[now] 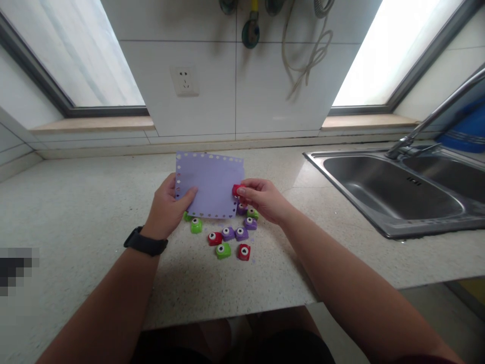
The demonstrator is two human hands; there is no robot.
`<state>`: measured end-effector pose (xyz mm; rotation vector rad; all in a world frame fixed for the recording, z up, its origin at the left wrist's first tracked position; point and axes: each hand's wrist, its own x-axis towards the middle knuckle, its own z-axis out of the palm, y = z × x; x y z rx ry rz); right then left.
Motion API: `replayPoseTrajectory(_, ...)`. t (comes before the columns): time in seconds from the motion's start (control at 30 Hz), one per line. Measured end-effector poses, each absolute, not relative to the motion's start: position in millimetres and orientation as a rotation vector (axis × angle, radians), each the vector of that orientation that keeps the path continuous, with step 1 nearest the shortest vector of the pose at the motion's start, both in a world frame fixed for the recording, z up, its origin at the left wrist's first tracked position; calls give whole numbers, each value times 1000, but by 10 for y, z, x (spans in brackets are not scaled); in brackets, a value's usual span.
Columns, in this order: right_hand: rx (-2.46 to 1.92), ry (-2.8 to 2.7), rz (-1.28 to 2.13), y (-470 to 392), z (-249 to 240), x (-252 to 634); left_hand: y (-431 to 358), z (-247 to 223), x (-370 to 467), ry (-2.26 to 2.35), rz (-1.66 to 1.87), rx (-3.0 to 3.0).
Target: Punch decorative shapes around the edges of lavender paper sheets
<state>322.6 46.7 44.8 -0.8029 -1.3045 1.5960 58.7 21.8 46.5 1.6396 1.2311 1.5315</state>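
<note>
A sheet of purple paper [210,184] is held up over the counter, small shapes punched along its edges. My left hand [170,202] grips its left side, thumb on the front face. At the right edge of the sheet, my right hand [265,197] pinches a red craft punch [237,190] that sits over the paper's border. Below the sheet lie several more small punches: a green punch [196,225], a red punch [214,238], a purple punch [241,233], another green punch [223,250] and another red punch [244,252]. Some are partly hidden behind the paper and my right hand.
The speckled counter [94,202] runs up to a tiled wall with a power socket [185,81]. A steel sink [394,187] with a faucet [405,144] is set in at the right. A cable [316,55] hangs on the wall.
</note>
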Motion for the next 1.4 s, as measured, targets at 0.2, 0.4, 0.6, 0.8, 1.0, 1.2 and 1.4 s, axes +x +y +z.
replayPoseTrajectory(0.2, -801, -1299, 1590, 469, 447, 3229, 202, 498, 598, 1256, 1538, 1657)
replayPoseTrajectory(0.4, -794, -1319, 1558, 466, 449, 3226, 197, 504, 592, 1290, 1539, 1664)
replayPoseTrajectory(0.6, -806, -1324, 1554, 453, 459, 3221, 189, 514, 602, 1288, 1536, 1664)
replayPoseTrajectory(0.8, -801, -1354, 1538, 459, 458, 3225, 182, 524, 613, 1284, 1536, 1677)
replayPoseTrajectory(1.0, -799, -1385, 1507, 459, 436, 3223, 185, 514, 611, 1279, 1536, 1673)
replayPoseTrajectory(1.2, -749, -1354, 1471, 416, 433, 3164, 184, 511, 618, 1277, 1537, 1672)
replayPoseTrajectory(1.4, -762, -1321, 1440, 380, 471, 3134, 189, 499, 628, 1271, 1546, 1661)
